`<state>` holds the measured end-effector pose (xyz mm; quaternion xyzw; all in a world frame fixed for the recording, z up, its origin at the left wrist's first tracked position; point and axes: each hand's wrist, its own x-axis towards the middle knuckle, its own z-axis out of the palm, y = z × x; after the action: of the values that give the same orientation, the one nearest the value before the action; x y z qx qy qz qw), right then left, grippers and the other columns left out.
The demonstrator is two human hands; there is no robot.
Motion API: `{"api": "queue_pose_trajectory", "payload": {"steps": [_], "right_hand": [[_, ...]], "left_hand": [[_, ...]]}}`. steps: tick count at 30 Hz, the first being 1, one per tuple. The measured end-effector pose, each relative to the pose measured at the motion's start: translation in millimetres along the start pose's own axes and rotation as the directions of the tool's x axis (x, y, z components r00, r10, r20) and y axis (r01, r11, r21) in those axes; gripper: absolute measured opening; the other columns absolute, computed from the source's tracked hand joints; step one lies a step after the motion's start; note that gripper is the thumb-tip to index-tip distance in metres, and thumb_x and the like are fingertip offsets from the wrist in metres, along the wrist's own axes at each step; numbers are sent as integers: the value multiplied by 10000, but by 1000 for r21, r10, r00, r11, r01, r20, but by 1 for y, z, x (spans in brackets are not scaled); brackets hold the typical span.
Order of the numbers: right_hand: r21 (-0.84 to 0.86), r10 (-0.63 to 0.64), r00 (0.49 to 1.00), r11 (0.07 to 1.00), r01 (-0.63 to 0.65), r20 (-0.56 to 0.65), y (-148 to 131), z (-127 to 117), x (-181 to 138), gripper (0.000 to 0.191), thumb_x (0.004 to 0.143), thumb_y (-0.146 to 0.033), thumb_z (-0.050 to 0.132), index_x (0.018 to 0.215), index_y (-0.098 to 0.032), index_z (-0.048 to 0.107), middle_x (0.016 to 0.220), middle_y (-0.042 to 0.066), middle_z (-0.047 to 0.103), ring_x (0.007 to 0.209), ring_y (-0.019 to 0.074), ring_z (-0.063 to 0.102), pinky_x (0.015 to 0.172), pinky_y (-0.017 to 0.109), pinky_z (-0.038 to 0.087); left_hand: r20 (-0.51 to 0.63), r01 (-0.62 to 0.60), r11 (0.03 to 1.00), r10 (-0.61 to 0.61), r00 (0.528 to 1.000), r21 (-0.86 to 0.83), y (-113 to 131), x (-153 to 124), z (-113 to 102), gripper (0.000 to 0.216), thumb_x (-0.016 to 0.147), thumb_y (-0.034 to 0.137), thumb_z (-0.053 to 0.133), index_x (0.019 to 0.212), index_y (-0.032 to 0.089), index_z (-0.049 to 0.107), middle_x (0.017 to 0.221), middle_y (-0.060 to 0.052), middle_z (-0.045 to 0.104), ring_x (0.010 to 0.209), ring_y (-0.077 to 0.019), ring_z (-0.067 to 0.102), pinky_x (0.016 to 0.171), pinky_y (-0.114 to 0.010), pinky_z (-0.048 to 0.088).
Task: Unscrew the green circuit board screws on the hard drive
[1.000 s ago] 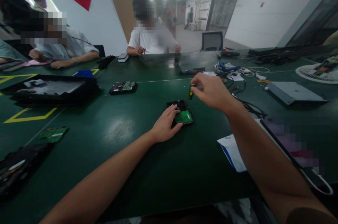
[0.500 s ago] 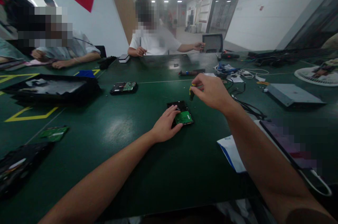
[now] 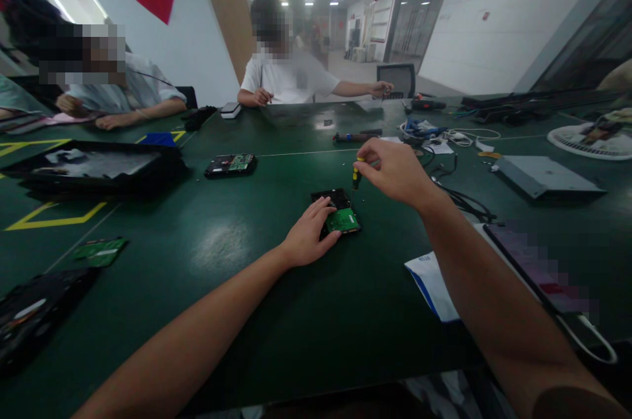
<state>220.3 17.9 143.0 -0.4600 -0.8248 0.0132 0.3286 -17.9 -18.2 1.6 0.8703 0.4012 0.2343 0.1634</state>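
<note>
A black hard drive (image 3: 340,206) with a green circuit board on top lies on the dark green table (image 3: 276,313). My left hand (image 3: 310,234) rests flat on its near left side, fingers spread over the edge. My right hand (image 3: 395,172) hovers just above and right of the drive, fingers pinched round a small yellow and black screwdriver (image 3: 356,174) that points down at the drive's far corner.
A second drive (image 3: 230,164) and a black tray (image 3: 93,165) lie to the left, a loose green board (image 3: 101,250) nearer. Cables (image 3: 459,195), a grey box (image 3: 543,175), a tablet (image 3: 538,267) and white paper (image 3: 432,284) crowd the right. Two people sit across the table.
My right hand with the screwdriver has shifted slightly down towards the drive. The person opposite has stretched an arm out to the right. My left hand has stayed on the drive.
</note>
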Motion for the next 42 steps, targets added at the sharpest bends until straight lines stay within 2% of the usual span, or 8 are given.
{"api": "queue_pose_trajectory", "payload": {"steps": [6,13,25,30,36,42], "right_hand": [[-11,-8,1000,1000,8,10,1,1,0,84,921,-276,647,970,-208,658,952,68,751,870,238,688,770,364,501],[-61,-35,999,997,36,28,-1,-1,1,144,897,-202,626,1031,-189,676,1037,88,748,907,242,684,854,389,506],[-77,-29,999,997,31,19,-5,-2,0,133,885,-306,681,954,-197,646,950,76,714,829,232,642,764,360,454],[-12,-34,999,999,34,24,-6,-1,-1,139,893,-324,684,956,-204,655,937,62,733,824,227,646,760,349,437],[55,23,996,998,-28,91,-9,-2,-2,197,929,-229,578,1096,-207,680,932,57,743,837,224,658,764,345,453],[-1,-23,997,1000,23,72,-4,-1,-1,122,937,-330,628,986,-225,665,971,64,708,858,228,618,774,352,448]], "left_hand": [[-2,7,1000,-7,1000,6,0,0,1,586,985,472,562,1473,159,475,1668,-172,342,1585,-326,252,1288,-552,261],[6,3,1000,-3,1000,14,0,0,0,589,987,470,557,1472,146,478,1668,-177,338,1584,-325,253,1288,-542,263],[5,11,1000,-11,1000,9,3,0,-2,579,981,450,569,1470,151,484,1666,-174,346,1584,-320,257,1291,-533,260],[1,5,1000,-5,1000,2,3,0,-3,571,983,453,566,1470,167,479,1669,-163,345,1584,-326,254,1286,-553,267],[-7,-3,1000,3,1000,-12,3,0,-3,566,979,457,572,1456,165,488,1665,-169,351,1580,-329,264,1283,-567,267],[-5,-2,1000,2,1000,-5,4,0,-3,564,983,457,565,1459,166,485,1665,-164,351,1582,-325,260,1285,-551,273]]}}
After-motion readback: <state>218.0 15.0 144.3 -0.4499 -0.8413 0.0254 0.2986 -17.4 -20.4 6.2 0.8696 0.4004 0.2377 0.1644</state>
